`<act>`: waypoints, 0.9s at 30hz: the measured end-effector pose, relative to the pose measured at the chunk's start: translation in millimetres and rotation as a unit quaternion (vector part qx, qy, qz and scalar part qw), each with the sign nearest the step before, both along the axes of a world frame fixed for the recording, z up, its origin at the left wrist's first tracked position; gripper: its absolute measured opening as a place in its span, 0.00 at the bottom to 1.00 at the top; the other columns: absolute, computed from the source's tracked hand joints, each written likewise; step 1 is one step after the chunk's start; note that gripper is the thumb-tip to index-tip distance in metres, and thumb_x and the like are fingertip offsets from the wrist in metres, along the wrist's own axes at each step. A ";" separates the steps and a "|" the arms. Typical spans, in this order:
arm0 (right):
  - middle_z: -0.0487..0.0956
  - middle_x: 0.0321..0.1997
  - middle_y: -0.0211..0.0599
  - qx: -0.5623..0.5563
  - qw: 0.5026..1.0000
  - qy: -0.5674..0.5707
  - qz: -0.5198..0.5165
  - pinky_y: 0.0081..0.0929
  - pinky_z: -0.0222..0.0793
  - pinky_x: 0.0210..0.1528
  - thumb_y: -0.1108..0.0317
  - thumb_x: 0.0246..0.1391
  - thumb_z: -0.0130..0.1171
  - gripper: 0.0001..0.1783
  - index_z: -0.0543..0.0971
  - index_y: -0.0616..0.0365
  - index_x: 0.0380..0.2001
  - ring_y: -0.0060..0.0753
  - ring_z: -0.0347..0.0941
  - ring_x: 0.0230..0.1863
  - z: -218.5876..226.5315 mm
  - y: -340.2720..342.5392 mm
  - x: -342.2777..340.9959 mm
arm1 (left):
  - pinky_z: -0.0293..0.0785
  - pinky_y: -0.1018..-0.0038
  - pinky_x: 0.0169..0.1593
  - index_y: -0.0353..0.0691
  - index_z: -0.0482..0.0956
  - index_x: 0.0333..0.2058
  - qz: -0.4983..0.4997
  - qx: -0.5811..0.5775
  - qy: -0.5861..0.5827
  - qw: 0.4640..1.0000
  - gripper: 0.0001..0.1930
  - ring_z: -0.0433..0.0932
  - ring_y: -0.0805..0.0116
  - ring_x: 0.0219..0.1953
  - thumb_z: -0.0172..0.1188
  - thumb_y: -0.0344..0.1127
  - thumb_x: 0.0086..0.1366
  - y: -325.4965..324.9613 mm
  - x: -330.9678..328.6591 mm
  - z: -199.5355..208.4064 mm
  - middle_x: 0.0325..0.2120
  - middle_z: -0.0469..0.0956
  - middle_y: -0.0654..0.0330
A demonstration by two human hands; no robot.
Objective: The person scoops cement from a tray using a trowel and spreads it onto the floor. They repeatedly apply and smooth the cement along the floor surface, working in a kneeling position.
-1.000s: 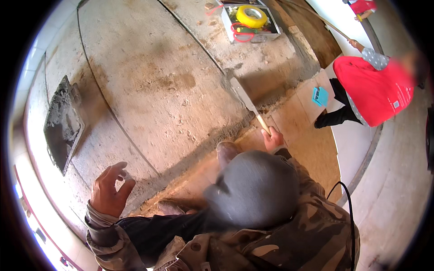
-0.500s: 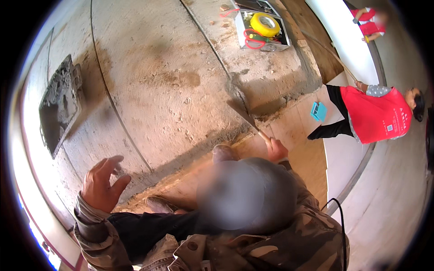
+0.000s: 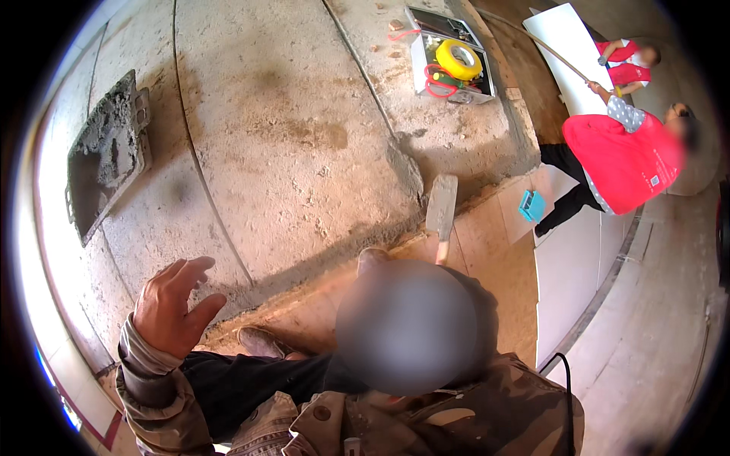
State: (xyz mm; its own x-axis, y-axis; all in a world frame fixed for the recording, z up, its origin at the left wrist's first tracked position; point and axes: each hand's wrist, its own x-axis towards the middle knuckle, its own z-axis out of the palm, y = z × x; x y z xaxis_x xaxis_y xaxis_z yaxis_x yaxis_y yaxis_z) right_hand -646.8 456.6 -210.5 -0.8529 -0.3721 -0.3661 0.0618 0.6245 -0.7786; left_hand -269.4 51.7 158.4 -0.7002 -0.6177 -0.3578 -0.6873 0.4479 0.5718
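Left grip (image 3: 171,311): spread, fingers curved, thumb set apart, nothing pinched. Right grip: hidden behind the blurred grey rounded form (image 3: 414,327) at the body's centre; its state cannot be told.

Trowel (image 3: 441,207): well apart from the left grip, between its 2 and 3 o'clock. The long axis runs near 6 to 12 o'clock, blade outward, tip leaning slightly toward 1. The pale handle (image 3: 442,253) meets the grey form at 6 o'clock (its far end is covered). This alignment suggests the right grip is nearer, a judgement only. The blade shows beside the edge of the concrete surface (image 3: 289,182); contact cannot be confirmed.

Mortar-smeared tub (image 3: 141,152): 11 o'clock from the left grip.

From the trowel, outward: open toolbox (image 3: 473,98) at 12 o'clock, carrying yellow tape (image 3: 459,60) and red-handled scissors (image 3: 439,82); teal object (image 3: 531,205) at 3; co-worker in a red vest (image 3: 623,163) beyond, hand on a pole (image 3: 563,53).
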 end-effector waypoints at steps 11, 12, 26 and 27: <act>0.74 0.19 0.38 0.089 0.983 0.101 0.125 0.38 0.66 0.18 0.47 0.66 0.57 0.24 0.75 0.59 0.31 0.37 0.71 0.15 -13.9 -222.4 -50.5 | 0.76 0.63 0.43 0.31 0.78 0.49 0.010 -0.019 0.015 1.000 0.21 0.81 0.50 0.37 0.68 0.31 0.57 -6.0 -0.4 -1.9 0.34 0.80 0.46; 0.76 0.19 0.45 0.117 0.957 0.200 0.174 0.42 0.69 0.22 0.48 0.65 0.58 0.24 0.75 0.62 0.31 0.45 0.75 0.18 -5.9 -226.2 -68.4 | 0.76 0.63 0.43 0.31 0.78 0.49 0.012 -0.017 0.019 1.000 0.21 0.81 0.50 0.37 0.68 0.32 0.57 -5.8 -1.4 -4.0 0.34 0.80 0.46; 0.76 0.23 0.58 0.077 0.902 0.309 0.291 0.53 0.67 0.29 0.55 0.60 0.64 0.20 0.72 0.59 0.27 0.70 0.73 0.30 42.5 -227.5 -96.3 | 0.77 0.63 0.42 0.31 0.78 0.48 0.003 -0.027 -0.018 0.999 0.21 0.82 0.52 0.36 0.70 0.33 0.57 -9.4 -7.6 -3.0 0.33 0.81 0.47; 0.76 0.23 0.58 0.065 0.906 0.305 0.286 0.53 0.67 0.29 0.55 0.60 0.64 0.20 0.72 0.60 0.27 0.71 0.73 0.30 45.0 -221.3 -91.3 | 0.77 0.63 0.42 0.31 0.78 0.48 0.002 -0.032 -0.013 0.999 0.21 0.82 0.52 0.36 0.69 0.33 0.57 -9.5 -6.7 -1.8 0.33 0.81 0.47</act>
State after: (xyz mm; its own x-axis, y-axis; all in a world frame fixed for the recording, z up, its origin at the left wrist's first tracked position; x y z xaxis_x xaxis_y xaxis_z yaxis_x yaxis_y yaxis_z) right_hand -738.1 235.4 -165.5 -0.5925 -0.8048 0.0358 -0.7181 0.5075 -0.4762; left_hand -276.1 42.3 156.6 -0.6891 -0.6424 -0.3355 -0.7033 0.4812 0.5232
